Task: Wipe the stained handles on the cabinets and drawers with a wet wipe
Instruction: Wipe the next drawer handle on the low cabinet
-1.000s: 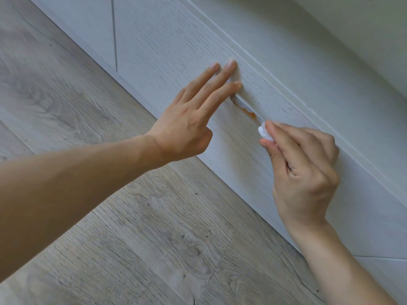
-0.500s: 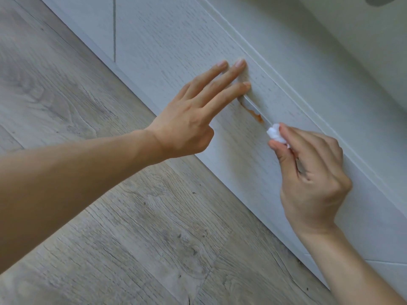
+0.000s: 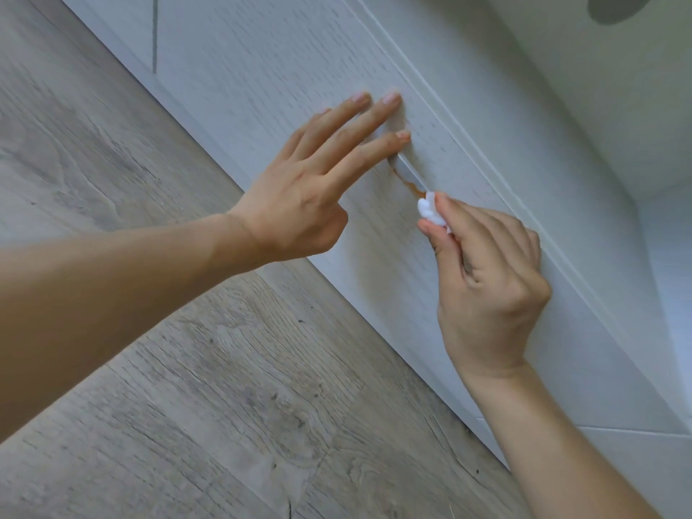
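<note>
A pale wood-grain drawer front [image 3: 262, 61] runs diagonally across the view. Its slim handle [image 3: 410, 172] carries a brown-orange stain [image 3: 406, 183] along the lower edge. My left hand [image 3: 310, 185] lies flat on the drawer front, fingers straight, fingertips at the handle's upper end. My right hand [image 3: 486, 279] pinches a crumpled white wet wipe [image 3: 428, 210] between thumb and forefinger. The wipe touches the handle's lower end, right below the stain.
Grey wood-look floor [image 3: 187, 387] fills the lower left. A vertical seam [image 3: 154, 35] splits the cabinet fronts at upper left. A white ledge [image 3: 561, 106] runs above the drawer, with a dark round shape [image 3: 618, 7] at the top edge.
The view has shifted slightly. My right hand with the wipe slid down the handle away from the stain, then came back up to its lower end. My left hand stays pressed flat.
</note>
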A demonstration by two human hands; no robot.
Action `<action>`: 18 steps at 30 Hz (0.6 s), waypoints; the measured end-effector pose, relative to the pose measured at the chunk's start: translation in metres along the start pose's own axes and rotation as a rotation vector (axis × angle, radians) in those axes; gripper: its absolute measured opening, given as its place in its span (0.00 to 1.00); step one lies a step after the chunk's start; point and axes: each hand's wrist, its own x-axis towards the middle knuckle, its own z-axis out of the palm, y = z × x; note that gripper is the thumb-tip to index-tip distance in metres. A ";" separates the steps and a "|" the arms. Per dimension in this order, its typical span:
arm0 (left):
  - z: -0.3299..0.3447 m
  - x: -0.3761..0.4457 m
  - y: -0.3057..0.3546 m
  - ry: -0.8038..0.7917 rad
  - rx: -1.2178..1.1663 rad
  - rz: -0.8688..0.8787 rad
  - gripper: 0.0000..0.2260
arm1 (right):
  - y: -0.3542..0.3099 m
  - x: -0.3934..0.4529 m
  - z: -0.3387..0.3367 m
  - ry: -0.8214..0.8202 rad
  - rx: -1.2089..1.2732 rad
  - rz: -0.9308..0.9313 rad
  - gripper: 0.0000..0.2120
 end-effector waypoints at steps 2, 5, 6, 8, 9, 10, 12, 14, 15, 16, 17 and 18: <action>0.002 -0.001 0.001 0.020 -0.035 -0.014 0.38 | 0.000 -0.004 -0.003 0.007 0.031 0.019 0.06; 0.006 -0.001 0.002 0.033 -0.067 -0.031 0.38 | 0.000 0.005 0.001 0.016 0.040 -0.010 0.06; 0.008 0.000 0.002 0.045 -0.075 -0.041 0.38 | 0.000 0.009 0.004 0.012 0.027 -0.035 0.06; 0.014 0.001 0.003 0.081 -0.082 -0.063 0.38 | 0.000 0.013 0.007 -0.005 0.013 -0.065 0.06; 0.017 0.000 0.003 0.100 -0.083 -0.070 0.37 | 0.000 0.012 0.006 -0.009 0.017 -0.058 0.06; 0.020 -0.001 0.003 0.118 -0.084 -0.073 0.37 | 0.000 0.010 0.005 -0.008 0.025 -0.044 0.06; 0.024 -0.002 0.000 0.150 -0.076 -0.063 0.38 | -0.001 0.008 0.004 0.000 0.041 -0.026 0.06; 0.027 -0.001 -0.001 0.166 -0.059 -0.050 0.38 | -0.002 0.009 0.006 -0.005 0.041 -0.029 0.06; 0.028 0.000 -0.001 0.172 -0.050 -0.047 0.38 | -0.003 0.010 0.007 -0.004 0.056 -0.023 0.06; 0.029 0.000 -0.001 0.175 -0.044 -0.050 0.38 | -0.004 0.010 0.006 -0.002 0.090 0.000 0.06; 0.029 -0.001 0.000 0.173 -0.041 -0.056 0.38 | -0.005 0.010 0.003 0.001 0.128 0.031 0.07; 0.029 -0.001 0.000 0.171 -0.040 -0.061 0.38 | -0.005 0.009 0.001 0.006 0.151 0.054 0.08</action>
